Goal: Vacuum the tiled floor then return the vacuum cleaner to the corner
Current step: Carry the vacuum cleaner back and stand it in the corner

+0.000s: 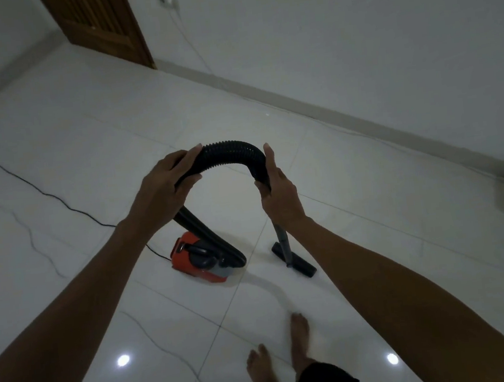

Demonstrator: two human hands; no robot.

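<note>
Much open tiled floor (pixel 92 164), glossy white with thin grey veins, bounded by pale walls and a low skirting board (pixel 328 105) running diagonally on the right. Brown wooden door (pixel 96 23) at far left of that wall, white socket (pixel 168 1) beside it. Red-and-black canister vacuum cleaner (pixel 200 258) out on the open tiles, well apart from every wall. Black ribbed hose (pixel 228 154) arching up from it, held aloft at both ends of the arch: left hand (pixel 166 187) curled round one side, right hand (pixel 278 188) gripping the other by the grey wand. Flat black floor head (pixel 295 259) resting on tiles just right of canister. Thin black power cord (pixel 26 183) trailing away left. Bare feet (pixel 281 359) below.
</note>
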